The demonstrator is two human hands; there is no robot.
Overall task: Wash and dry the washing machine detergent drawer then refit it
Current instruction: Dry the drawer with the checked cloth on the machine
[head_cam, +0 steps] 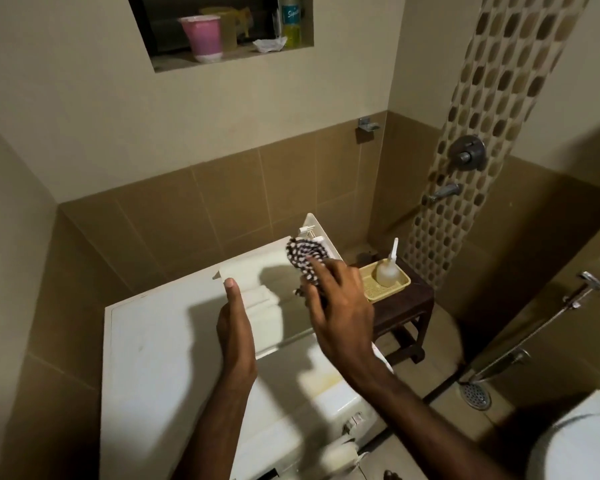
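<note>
The white detergent drawer (264,289) is held above the top of the white washing machine (160,348), its far end raised toward the wall. My left hand (234,323) grips its near left side, thumb up along the edge. My right hand (336,306) holds a black-and-white patterned cloth (303,256) pressed against the drawer's right part. The drawer's inner compartments are mostly hidden by the cloth and my hands.
A dark wooden stool (406,306) to the right carries a yellow tray (392,287) with a clear nozzle bottle (387,268). Taps (445,192) and a hand sprayer hose (534,334) line the right wall. A floor drain (476,394) and a white toilet (575,445) sit at lower right. The wall niche holds a pink cup (205,36).
</note>
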